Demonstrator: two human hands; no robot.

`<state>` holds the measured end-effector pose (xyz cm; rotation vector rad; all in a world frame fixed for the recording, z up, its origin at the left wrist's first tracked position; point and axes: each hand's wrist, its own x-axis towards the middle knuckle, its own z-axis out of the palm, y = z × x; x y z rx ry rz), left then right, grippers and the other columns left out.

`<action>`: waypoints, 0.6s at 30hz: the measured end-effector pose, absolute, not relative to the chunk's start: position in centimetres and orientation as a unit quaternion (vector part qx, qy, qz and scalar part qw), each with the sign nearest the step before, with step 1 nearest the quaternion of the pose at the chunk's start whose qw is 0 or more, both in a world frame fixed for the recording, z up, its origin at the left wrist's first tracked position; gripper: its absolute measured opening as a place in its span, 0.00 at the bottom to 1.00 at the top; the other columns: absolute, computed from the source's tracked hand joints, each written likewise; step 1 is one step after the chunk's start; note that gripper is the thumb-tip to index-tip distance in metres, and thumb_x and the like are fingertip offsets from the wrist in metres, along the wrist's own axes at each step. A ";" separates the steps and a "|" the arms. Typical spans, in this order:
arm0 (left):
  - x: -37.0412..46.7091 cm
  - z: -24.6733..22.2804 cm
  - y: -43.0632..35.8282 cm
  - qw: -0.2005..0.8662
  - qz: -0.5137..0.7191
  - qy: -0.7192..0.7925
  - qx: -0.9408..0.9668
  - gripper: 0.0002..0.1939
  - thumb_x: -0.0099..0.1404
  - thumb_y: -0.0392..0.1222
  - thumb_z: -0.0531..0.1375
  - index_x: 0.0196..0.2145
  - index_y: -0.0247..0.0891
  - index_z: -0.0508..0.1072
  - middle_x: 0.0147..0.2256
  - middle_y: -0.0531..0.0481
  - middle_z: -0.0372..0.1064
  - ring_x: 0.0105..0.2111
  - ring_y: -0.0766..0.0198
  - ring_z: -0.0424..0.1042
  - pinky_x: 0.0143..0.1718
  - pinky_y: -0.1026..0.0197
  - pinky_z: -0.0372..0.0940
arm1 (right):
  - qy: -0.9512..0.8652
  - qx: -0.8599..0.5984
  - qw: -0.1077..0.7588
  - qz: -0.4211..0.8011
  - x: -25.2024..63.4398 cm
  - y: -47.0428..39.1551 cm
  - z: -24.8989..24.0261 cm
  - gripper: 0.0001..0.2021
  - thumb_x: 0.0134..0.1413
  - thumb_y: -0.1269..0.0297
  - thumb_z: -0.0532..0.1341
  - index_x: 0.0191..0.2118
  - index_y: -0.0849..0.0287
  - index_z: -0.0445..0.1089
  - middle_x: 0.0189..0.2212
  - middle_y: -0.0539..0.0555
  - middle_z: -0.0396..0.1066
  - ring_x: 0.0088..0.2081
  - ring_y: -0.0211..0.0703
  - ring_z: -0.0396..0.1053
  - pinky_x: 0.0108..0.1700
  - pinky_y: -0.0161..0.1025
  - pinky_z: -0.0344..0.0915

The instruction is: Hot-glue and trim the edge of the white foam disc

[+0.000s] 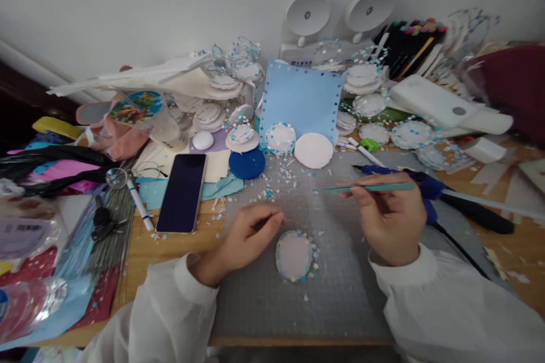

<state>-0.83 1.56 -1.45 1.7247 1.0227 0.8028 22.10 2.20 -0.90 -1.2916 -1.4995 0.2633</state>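
Observation:
My right hand (pixel 389 218) grips green tweezers (pixel 383 187), whose tip points left over the grey mat (pixel 340 295). Curled on the mat, my left hand (pixel 253 235) has its thumb and fingertips close to each other; whether anything is between them is too small to tell. Just right of it lies a white paper disc (pixel 293 255) with small blue and white bits along its edge. Above the hands, a disc with a dotted rim (pixel 280 139) and a plain white disc (pixel 314 150) lean near a light blue card (pixel 301 99). Tiny confetti pieces (pixel 276 181) are scattered between.
A phone (pixel 181 193) lies left, near a white pen (pixel 139 204) and keys (pixel 102 218). A blue glue gun (pixel 430 187) with its cord is beyond my right hand. Decorated discs (pixel 411 133), a twin-head lamp (pixel 307 14) and markers (pixel 417 39) stand at the back.

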 end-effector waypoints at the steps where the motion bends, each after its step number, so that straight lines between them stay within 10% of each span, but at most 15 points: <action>1: -0.8 -1.4 1.6 0.442 0.314 0.406 0.735 0.12 0.67 0.39 0.52 0.29 0.34 0.71 0.26 0.50 0.65 0.29 0.66 0.64 0.32 0.63 0.58 | -0.615 -0.536 0.558 0.150 22.1 2.1 -1.1 0.05 0.54 0.66 0.62 0.34 0.54 0.64 0.27 0.50 0.72 0.26 0.42 0.73 0.28 0.40 0.71; 8: -1.0 -0.7 2.0 0.358 0.236 0.339 0.838 0.06 0.63 0.35 0.55 0.28 0.36 0.68 0.28 0.49 0.66 0.33 0.62 0.64 0.38 0.57 0.57 | -0.576 -0.518 0.573 0.269 21.5 2.0 -0.8 0.05 0.54 0.65 0.62 0.33 0.54 0.63 0.23 0.48 0.70 0.21 0.40 0.71 0.23 0.37 0.69; 18: -1.1 -0.5 1.7 0.509 0.221 0.316 0.770 0.11 0.67 0.37 0.55 0.27 0.34 0.69 0.25 0.51 0.66 0.27 0.68 0.64 0.31 0.66 0.59 | -0.594 -0.455 0.583 0.316 20.7 0.4 0.1 0.04 0.57 0.70 0.58 0.35 0.54 0.63 0.25 0.49 0.69 0.20 0.38 0.69 0.21 0.36 0.68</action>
